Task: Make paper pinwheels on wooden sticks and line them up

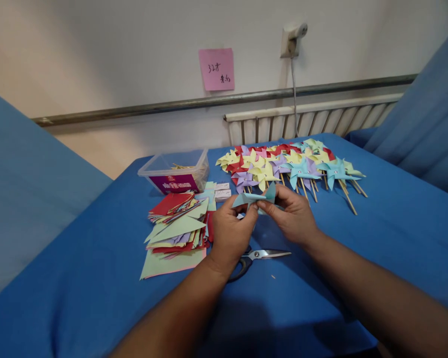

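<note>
Head view: both hands raised just above the table point(377, 238), meeting over its middle. Left hand point(229, 231) with grip closed on the near-left part of a light blue folded paper piece point(254, 198), thumb and fingertips pinching it from the side. Right hand point(293, 216) with grip closed on the same paper piece from the right, fingers curled around its lower edge. Paper piece held clear of the table surface, pointed flaps spread left and right, one tip pointing up.

Directly below the hands, flat on the blue cover: scissors point(263, 255), blades closed and pointing right, dark handles partly hidden behind the left wrist.

Left of the left hand: loose stack of cut paper sheets point(175, 228) in red, pale green, purple and yellow, fanned unevenly, corners overlapping. Behind the stack: clear plastic box point(175, 174) with a purple label on the front wall, contents too small to identify. Just right of the box: two small white packets point(222, 191), touching the paper stack area.

Beyond the hands, toward the far table edge: row of finished pinwheels point(287, 164) on wooden sticks, laid flat and overlapping, colours yellow, red, purple and light blue, sticks pointing toward the near side.

On the wall behind: pink sticky note point(216, 69) with handwriting, wall socket point(291, 37) with a cable hanging down, white radiator point(313, 119) below a metal rail.
</note>
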Action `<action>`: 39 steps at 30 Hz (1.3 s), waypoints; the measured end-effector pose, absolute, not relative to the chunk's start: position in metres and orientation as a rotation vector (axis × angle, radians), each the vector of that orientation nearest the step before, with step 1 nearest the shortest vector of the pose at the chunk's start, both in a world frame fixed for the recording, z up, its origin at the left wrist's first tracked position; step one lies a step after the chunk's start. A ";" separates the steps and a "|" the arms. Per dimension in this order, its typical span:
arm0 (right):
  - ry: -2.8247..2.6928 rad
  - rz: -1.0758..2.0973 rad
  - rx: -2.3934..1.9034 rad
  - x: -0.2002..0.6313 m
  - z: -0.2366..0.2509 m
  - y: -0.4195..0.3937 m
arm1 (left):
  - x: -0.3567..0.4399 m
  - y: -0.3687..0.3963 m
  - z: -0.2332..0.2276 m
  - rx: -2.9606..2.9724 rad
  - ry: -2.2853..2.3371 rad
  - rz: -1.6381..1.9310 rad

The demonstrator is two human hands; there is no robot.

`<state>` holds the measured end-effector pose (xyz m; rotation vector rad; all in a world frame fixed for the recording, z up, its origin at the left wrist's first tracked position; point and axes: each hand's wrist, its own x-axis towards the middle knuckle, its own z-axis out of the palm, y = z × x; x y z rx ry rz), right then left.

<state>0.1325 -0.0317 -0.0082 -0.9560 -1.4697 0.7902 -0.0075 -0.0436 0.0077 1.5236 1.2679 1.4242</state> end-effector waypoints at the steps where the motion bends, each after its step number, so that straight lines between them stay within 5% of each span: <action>1: -1.477 0.786 -0.956 0.133 -0.008 -0.032 | -0.008 -0.043 0.007 1.504 1.259 1.424; 39: -1.463 0.855 -0.980 0.132 -0.015 -0.029 | -0.010 -0.039 0.003 1.531 1.260 1.361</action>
